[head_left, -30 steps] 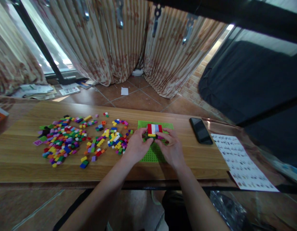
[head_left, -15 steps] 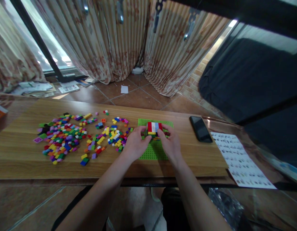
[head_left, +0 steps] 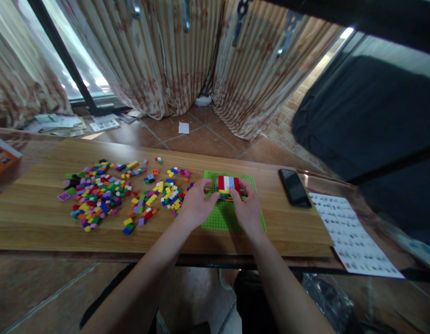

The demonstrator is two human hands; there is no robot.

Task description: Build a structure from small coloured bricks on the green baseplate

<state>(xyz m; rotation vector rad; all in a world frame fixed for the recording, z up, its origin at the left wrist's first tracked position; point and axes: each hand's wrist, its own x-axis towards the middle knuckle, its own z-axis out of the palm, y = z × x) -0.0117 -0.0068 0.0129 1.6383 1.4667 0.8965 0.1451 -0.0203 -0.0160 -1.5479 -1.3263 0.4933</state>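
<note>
Brick model (head_left: 226, 183) stays between both hands (head_left: 197, 207), right thumb (head_left: 236, 196) now higher.

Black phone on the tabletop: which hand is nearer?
Right. The right hand is left of the phone, at the right side of the brick model; the left hand is farther off, at the model's left.

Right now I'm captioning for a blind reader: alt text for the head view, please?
A person's left hand and right hand hold a striped brick block over a green baseplate. Loose bricks lie left; phone and printed sheet, right.
</note>
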